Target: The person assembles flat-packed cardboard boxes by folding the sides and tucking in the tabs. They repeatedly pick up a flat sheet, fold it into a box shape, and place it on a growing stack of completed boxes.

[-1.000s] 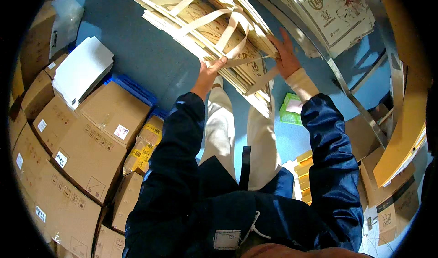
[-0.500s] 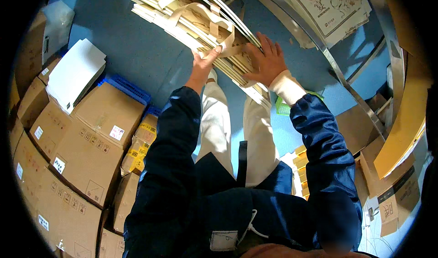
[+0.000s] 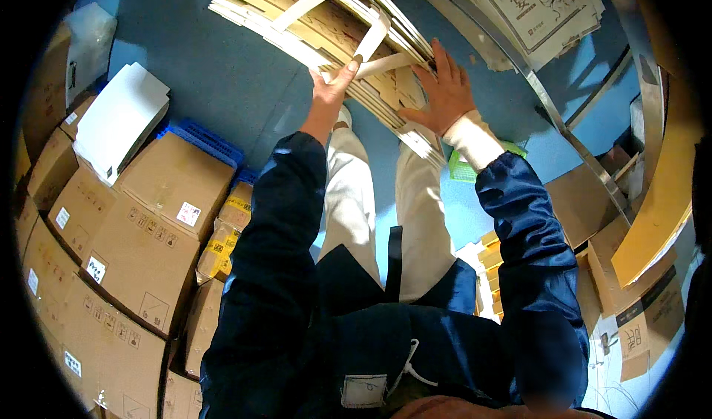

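Observation:
A thick stack of flat gift bags (image 3: 308, 26), cream with brown print and wide beige ribbon handles (image 3: 374, 37), tilts across the top of the head view. My left hand (image 3: 331, 96) is closed on its near edge, the thumb over the top beside a ribbon and the other fingers mostly hidden beneath. At the right end of the stack, my right hand (image 3: 451, 96) lies against the bags with its fingers spread and the thumb stretched towards the near edge. The bags fan apart along the middle, where their printed faces show.
Brown cartons (image 3: 141, 263) are piled on the left, with white sheets (image 3: 122, 119) and a blue crate (image 3: 204, 143) by them. A metal frame (image 3: 549, 107) stands at right, near printed sheets (image 3: 538, 15). A green basket (image 3: 463, 170) sits below my right wrist. Yellow board (image 3: 653, 233) leans far right.
The stack has turned its printed faces more into view, and its layers have spread. The ribbons have shifted. My right hand has moved slightly right; my left hand keeps its grip.

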Demonstrator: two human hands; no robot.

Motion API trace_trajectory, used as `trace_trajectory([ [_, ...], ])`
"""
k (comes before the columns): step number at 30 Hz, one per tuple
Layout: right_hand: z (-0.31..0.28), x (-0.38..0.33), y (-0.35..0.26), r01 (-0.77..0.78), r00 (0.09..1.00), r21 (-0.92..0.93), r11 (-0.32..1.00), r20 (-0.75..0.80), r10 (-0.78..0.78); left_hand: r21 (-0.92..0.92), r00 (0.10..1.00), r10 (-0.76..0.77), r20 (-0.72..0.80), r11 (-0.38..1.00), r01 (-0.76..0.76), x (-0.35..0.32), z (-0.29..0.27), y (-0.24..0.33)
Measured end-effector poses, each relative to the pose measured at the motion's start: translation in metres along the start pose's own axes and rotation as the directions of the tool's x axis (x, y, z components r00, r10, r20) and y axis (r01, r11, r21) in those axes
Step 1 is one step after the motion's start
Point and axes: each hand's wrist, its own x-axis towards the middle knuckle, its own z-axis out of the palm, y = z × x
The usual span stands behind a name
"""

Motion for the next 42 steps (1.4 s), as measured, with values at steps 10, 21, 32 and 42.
trace_trajectory([
  [10,0.014,-0.001,0.016,-0.005,0.999,0.025,1.000,-0.037,0.006,-0.123,0.986,-0.163,0.018,0.979,0.164,-0.005,-0.001,0.003],
  [21,0.016,-0.012,0.006,0.122,0.990,0.172,0.977,-0.097,-0.106,-0.182,0.991,-0.102,0.089,0.976,0.117,-0.007,0.010,0.015],
  [32,0.035,-0.002,0.034,0.147,0.985,0.236,0.961,-0.126,-0.120,-0.004,0.988,-0.124,0.095,0.992,0.125,-0.005,0.016,0.022],
  [42,0.017,0.005,0.038,0.043,0.997,0.439,0.897,-0.081,-0.008,0.020,0.991,-0.129,-0.022,0.991,0.129,-0.001,0.033,0.036],
])
